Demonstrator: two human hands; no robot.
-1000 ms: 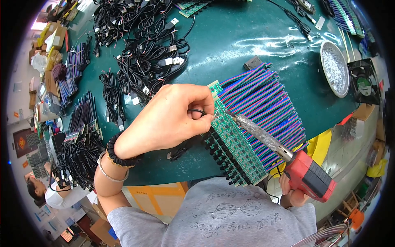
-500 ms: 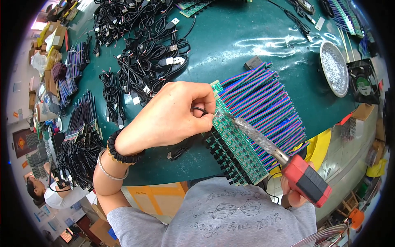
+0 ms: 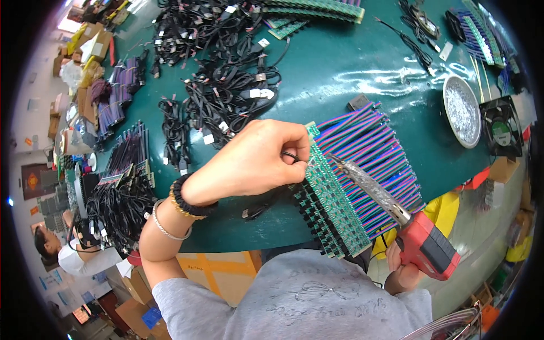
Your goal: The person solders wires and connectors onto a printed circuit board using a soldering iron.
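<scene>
My left hand (image 3: pixel 255 156) is closed, thumb and finger pinching a thin black cable (image 3: pixel 290 156) at the top left part of a panel of green circuit boards (image 3: pixel 340 207). Rows of small black connectors (image 3: pixel 317 218) line the panel's left side. Flat bundles of blue, pink, green and black ribbon wires (image 3: pixel 371 164) fan out from its right side. Low on the right, my right hand (image 3: pixel 403 276) grips a red and black soldering gun (image 3: pixel 428 246). Its long metal barrel points up and left, the tip over the wires just right of the board edge, apart from my left fingers.
Heaps of black USB cables (image 3: pixel 226 96) cover the table (image 3: pixel 323 68) at the back left, with more boards and cables (image 3: pixel 122 198) at the left edge. At right stand a bowl of silvery bits (image 3: pixel 462 110) and a small fan (image 3: pixel 502 126). Another person (image 3: pixel 90 263) sits far left.
The soldering tip has drawn back to the right, away from the board and my left fingers. My left hand keeps its pinch on the cable. The whole view has shifted slightly.
</scene>
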